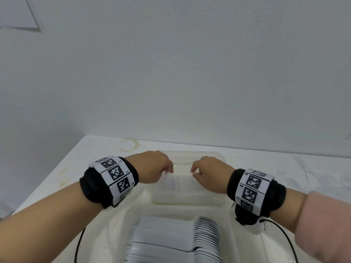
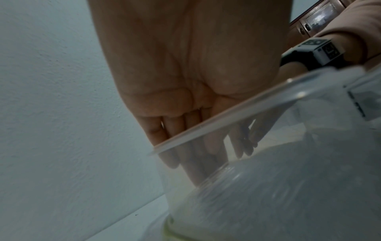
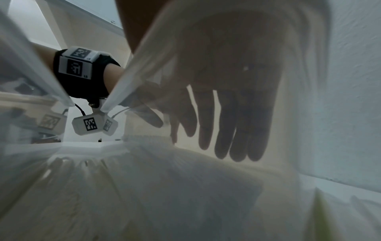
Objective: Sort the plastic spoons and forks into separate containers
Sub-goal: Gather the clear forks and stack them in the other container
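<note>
A clear far container [image 1: 218,156] holds a ridged stack of white plastic cutlery [image 1: 176,184], whose type I cannot tell. Both hands reach down into it from above. My left hand [image 1: 171,170] comes in from the left, its fingers [image 2: 214,146] straight and seen through the container rim [image 2: 206,128]. My right hand [image 1: 192,171] comes in from the right with straight fingers [image 3: 239,143] hanging just above the ridged stack [image 3: 148,143]. Fingertip contact is hidden. A nearer container [image 1: 121,224] holds a neat row of nested white spoons [image 1: 207,234].
The containers stand on a stained white table [image 1: 79,168] pushed against a white wall [image 1: 190,73]. The table's left edge runs close to my left forearm. Black cables [image 1: 78,243] trail from both wrist bands. Scuff marks show on the table's right side [image 1: 303,171].
</note>
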The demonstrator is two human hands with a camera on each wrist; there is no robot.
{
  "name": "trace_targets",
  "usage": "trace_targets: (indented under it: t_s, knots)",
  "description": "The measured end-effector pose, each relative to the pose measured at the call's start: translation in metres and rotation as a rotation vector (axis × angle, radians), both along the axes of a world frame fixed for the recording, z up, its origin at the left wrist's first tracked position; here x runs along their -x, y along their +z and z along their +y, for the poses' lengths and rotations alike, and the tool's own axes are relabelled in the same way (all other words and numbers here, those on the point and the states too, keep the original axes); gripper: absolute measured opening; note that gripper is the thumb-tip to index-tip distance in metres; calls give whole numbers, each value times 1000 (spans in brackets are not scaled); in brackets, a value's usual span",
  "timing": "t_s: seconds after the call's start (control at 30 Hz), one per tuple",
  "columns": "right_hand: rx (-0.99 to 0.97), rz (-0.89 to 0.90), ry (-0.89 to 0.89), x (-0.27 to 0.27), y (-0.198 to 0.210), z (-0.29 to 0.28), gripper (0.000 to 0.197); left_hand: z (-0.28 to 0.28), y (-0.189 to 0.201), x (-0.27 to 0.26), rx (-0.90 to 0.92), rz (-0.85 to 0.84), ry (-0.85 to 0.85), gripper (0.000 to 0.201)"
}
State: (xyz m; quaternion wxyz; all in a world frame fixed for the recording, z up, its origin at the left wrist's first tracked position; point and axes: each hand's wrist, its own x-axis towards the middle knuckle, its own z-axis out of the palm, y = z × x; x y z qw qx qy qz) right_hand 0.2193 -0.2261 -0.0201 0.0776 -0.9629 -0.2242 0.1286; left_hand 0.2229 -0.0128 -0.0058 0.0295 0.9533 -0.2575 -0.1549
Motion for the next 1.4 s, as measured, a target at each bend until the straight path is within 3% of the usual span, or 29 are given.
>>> trace_targets:
  t_s: [0.53, 0.7, 0.83, 0.97, 1.07, 1.4]
  knots:
    - [-5, -10, 20, 2, 2, -1, 28, 0, 1, 4, -25, -28, -15, 46]
    - [-26, -29, 5, -1, 1, -3, 29, -2, 3, 4, 23, -30, 3, 45]
    - [-107, -84, 0, 2, 24, -9, 30, 0, 14, 7, 113, -82, 13, 40]
    - [-293, -224, -46, 20, 72, -43, 21, 4, 38, 18, 200, -177, 32, 34]
    - [-311, -231, -152, 42, 95, -86, 14, -5, 55, 30, 209, -191, 47, 27]
    - [128, 51, -358, 123, 72, -226, 17, -121, 75, 83, 8, -58, -114, 29]
